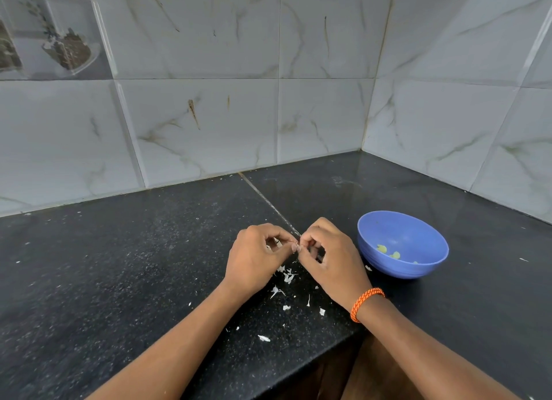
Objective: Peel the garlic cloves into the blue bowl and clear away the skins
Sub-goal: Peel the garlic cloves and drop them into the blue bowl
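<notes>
**peelwatch:** So where's this at? Both hands meet over the black table (125,280), fingertips pinched together on what looks like one garlic clove (297,246). It's mostly hidden, so I can't swear to it. The left hand (257,259) also seems to tuck something pale in its curled fingers.

**kitchenlurker:** Partway, I'd say. The blue bowl (430,238) sits just right of the right hand (331,259) and has a few pale green peeled cloves (388,251) in the bottom. No pile of unpeeled ones in sight, so no idea how many are left.

**peelwatch:** And the skins (286,275)?

**kitchenlurker:** Not cleared at all. White flakes lie right under the grip and scatter back toward the table's front edge (298,366), which is close behind the wrists. There's lots of open room left of the grip and beyond it up to the tiled wall (209,124).
</notes>
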A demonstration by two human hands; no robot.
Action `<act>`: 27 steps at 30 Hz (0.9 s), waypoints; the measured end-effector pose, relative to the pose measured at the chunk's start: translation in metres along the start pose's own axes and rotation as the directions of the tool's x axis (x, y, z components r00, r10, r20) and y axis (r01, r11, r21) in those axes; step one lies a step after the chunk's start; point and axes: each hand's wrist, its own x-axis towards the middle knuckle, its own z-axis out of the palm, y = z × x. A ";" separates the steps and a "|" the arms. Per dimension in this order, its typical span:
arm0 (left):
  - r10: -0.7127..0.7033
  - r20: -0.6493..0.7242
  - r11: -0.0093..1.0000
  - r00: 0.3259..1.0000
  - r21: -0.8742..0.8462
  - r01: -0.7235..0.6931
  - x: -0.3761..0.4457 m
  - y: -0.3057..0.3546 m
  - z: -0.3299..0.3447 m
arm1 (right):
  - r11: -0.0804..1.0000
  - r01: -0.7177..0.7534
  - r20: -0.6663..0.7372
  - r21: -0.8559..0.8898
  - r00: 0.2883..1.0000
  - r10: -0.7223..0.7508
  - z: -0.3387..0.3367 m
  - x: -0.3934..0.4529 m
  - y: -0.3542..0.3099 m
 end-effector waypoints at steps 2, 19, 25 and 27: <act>0.008 -0.028 1.000 1.000 -0.006 -0.008 0.000 0.001 -0.002 | 1.000 0.003 -0.004 -0.017 1.000 -0.003 0.000 0.000 0.000; -0.027 -0.005 0.999 1.000 -0.044 0.027 0.003 -0.005 0.000 | 0.994 -0.059 0.028 0.088 0.998 0.057 -0.001 0.000 -0.005; -0.008 -0.007 0.999 1.000 0.043 0.008 0.001 -0.001 0.002 | 0.996 -0.059 0.012 0.070 0.998 0.058 0.000 0.000 -0.004; 0.010 -0.011 1.000 1.000 0.020 -0.010 0.002 -0.001 0.000 | 0.995 -0.068 0.006 0.070 0.998 0.068 0.000 0.000 -0.002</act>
